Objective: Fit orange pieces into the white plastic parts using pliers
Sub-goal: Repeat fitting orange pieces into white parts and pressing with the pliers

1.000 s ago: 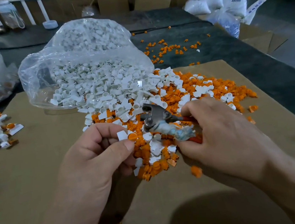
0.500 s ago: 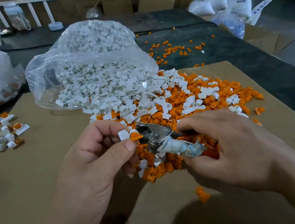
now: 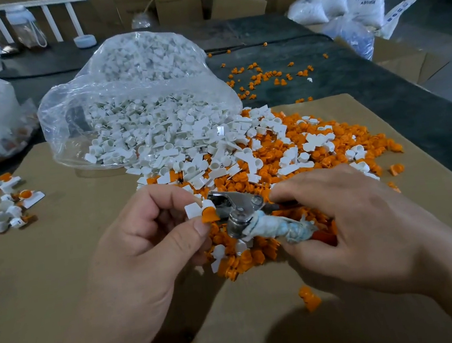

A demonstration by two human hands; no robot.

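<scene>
- Orange pieces (image 3: 337, 140) are heaped with loose white plastic parts (image 3: 285, 128) across the middle and centre-right of the frame. They sit on a brown cardboard sheet (image 3: 61, 277) laid over the dark counter (image 3: 380, 89).
- A big clear bag (image 3: 133, 77) lies on its side at upper centre, packed with more white ones that spill out of its mouth onto the heap.
- The left hand (image 3: 143, 252) is at lower centre-left. Its grip is pinched between thumb and forefinger on one white plastic part (image 3: 194, 210).
- The right hand (image 3: 362, 225) is at lower centre-right, its grip wrapped round the handles of the pliers (image 3: 240, 206).
- The pliers are at dead centre, just above the near edge of the heap. One handle is wrapped in grubby pale tape (image 3: 277, 229), and a bit of red handle shows under the palm.
- The metal head is right up against the held part. Honestly can't tell if the nose has actually closed on it.
- A small batch of white parts with orange in them (image 3: 9, 203) sits at the left edge, well apart from the heap.
- One orange piece (image 3: 209, 214) sits on the lower side of the pinched part, touching the thumb tip.
</scene>
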